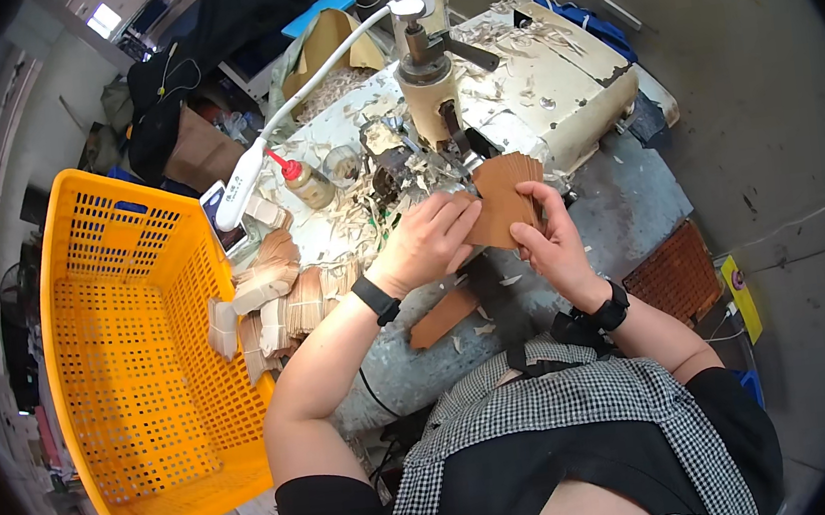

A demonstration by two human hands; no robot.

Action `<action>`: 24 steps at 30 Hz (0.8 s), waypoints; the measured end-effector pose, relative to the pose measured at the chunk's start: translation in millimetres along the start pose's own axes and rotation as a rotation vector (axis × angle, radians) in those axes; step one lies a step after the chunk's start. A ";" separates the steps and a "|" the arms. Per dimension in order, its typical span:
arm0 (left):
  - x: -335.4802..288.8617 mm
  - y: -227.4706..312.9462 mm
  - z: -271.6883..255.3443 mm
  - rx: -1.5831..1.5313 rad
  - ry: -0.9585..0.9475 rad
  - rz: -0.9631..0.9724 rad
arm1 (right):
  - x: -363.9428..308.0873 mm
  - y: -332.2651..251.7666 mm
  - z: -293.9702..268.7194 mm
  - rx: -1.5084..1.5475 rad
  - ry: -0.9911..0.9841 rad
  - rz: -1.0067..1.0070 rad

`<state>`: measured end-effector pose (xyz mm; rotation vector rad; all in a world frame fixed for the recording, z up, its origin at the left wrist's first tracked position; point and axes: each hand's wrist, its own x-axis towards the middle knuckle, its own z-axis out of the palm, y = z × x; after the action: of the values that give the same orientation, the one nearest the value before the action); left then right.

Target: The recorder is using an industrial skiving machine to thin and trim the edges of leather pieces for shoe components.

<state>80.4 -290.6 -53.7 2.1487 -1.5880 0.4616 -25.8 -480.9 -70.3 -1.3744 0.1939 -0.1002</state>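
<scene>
Fingers of right hand grip the brown sheet stack at its right edge; left hand contacts its left edge, closure not discernible.

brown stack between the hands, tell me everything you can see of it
The brown stack is made of many thin, flat pieces, perhaps leather or card, with a smooth, plain front face. Their edges fan out slightly along the top and right side. It is held up in front of the cream machine post. The right hand pinches its right side; the curled fingers of the left hand meet its left edge, though whether they grip is unclear.
</scene>
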 end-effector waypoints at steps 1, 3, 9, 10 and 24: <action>0.2 0.6 -0.1 -0.010 0.020 0.013 | -0.3 0.1 0.0 0.000 0.000 0.000; 1.0 0.0 0.9 -0.020 0.039 0.027 | -0.6 0.5 0.0 0.007 0.003 -0.006; -3.4 -6.3 6.9 0.053 0.044 0.031 | 0.0 1.0 0.1 0.012 -0.001 -0.002; -1.8 -2.6 3.8 0.026 0.046 0.024 | -0.1 1.3 -0.6 0.012 0.001 -0.003; 6.1 -1.5 5.4 0.085 0.082 -0.035 | 0.9 4.3 -1.9 0.017 0.010 -0.036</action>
<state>83.7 -297.9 -55.5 2.1864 -1.5090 0.6078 -25.5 -482.1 -74.9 -1.3610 0.1767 -0.1381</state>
